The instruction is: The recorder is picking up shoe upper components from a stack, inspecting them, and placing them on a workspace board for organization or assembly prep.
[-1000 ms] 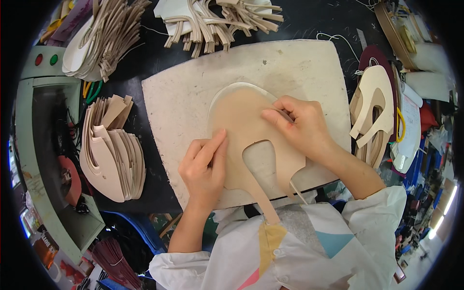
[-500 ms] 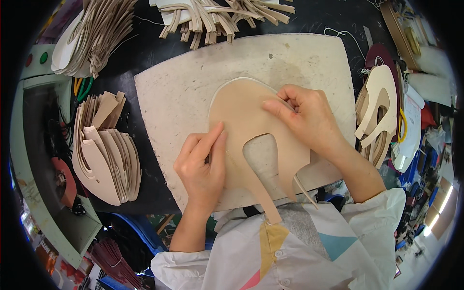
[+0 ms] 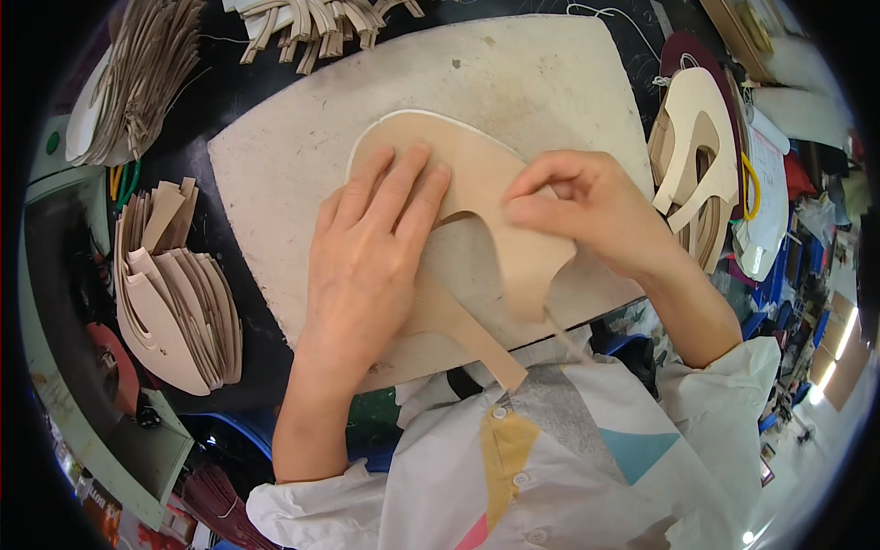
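Observation:
A beige shoe-upper piece (image 3: 486, 170), curved round a wide cut-out with a pale rim along its far edge, lies on a worn off-white board (image 3: 550, 78). Across its left part my left hand (image 3: 362, 243) rests palm down, fingers stretched out and slightly spread, hiding some of it. My right hand (image 3: 596, 206) holds the right edge of the piece between thumb and bent fingers. One narrow leg of the piece reaches past the board's near edge, in front of my shirt. Below the right leg hangs a thin strip (image 3: 566, 335), partly blurred.
Stacked beige cut pieces (image 3: 188, 316) stand left of the board, another bundle (image 3: 137, 87) behind them. Folded strips (image 3: 312, 27) lie at the far edge of the black table (image 3: 252, 362). At the right are cream cut pieces (image 3: 687, 105) and a yellow loop handle (image 3: 753, 188).
My left hand has gone from gripping the piece's left edge to lying flat on top of it. My right hand stays at the right edge. The whole view has shifted somewhat.

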Demonstrator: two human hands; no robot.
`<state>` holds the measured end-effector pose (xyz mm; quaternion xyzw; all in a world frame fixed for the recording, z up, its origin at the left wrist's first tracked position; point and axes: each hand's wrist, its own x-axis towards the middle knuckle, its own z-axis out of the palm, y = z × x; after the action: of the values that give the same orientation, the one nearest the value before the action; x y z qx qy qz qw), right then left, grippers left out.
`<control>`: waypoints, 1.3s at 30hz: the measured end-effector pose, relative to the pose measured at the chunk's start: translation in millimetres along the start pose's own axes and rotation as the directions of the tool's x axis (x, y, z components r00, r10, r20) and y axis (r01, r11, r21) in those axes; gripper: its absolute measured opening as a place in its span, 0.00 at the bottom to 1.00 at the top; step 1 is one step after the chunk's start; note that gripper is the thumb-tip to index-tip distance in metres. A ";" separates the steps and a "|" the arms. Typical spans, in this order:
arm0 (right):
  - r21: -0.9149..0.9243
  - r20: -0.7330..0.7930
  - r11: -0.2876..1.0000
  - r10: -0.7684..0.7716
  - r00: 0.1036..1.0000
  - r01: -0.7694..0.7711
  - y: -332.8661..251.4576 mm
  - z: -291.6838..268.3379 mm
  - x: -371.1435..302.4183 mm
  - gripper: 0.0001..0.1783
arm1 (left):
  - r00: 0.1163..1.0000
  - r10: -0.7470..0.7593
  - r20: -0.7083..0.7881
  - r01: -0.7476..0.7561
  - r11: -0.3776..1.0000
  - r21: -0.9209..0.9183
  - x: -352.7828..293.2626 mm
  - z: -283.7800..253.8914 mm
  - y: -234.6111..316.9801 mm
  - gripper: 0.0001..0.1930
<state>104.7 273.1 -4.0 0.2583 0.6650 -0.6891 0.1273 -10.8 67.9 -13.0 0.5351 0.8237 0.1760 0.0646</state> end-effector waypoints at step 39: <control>-0.729 -0.248 0.682 -0.342 0.907 0.058 15.1 -10.2 0.8 0.16 | 0.999 -0.006 0.047 0.014 0.983 -0.185 -32.2 23.7 46.1 0.45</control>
<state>113.7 282.0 -17.0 0.2369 0.9134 -0.3307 0.0134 49.2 60.9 -21.1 0.5266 0.8047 0.2390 0.1339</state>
